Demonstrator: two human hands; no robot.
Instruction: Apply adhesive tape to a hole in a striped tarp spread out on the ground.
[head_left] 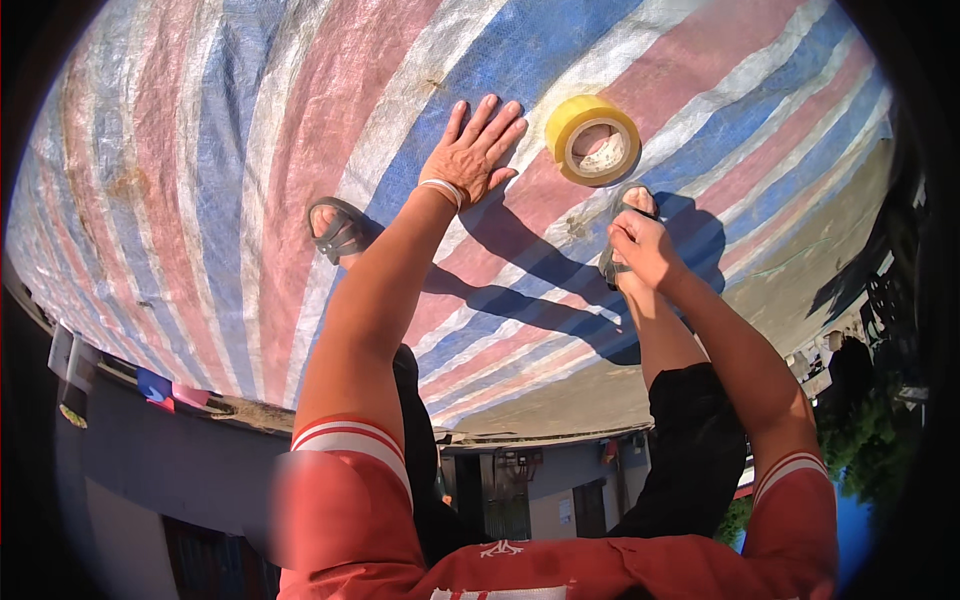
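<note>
My left hand (474, 148) lies flat on a striped woven plastic sheet (350, 100), palm down with its fingers stretched out. A white band circles that wrist. To the right of it a roll of yellow packing tape (567, 122) rests on its side on the sheet, its pale core showing; neither hand touches it. Just below the roll, my right hand (648, 248) is held in front of my right foot with its fingers curled closed. What those fingers hold, if anything, is hidden.
My sandalled left foot (340, 228) and right foot (637, 198) stand on the sheet, which has creases and brown stains. Bare ground (810, 250) borders the sheet at the right. Buildings, with a pink basin (190, 394) by one wall, show along the lower edge.
</note>
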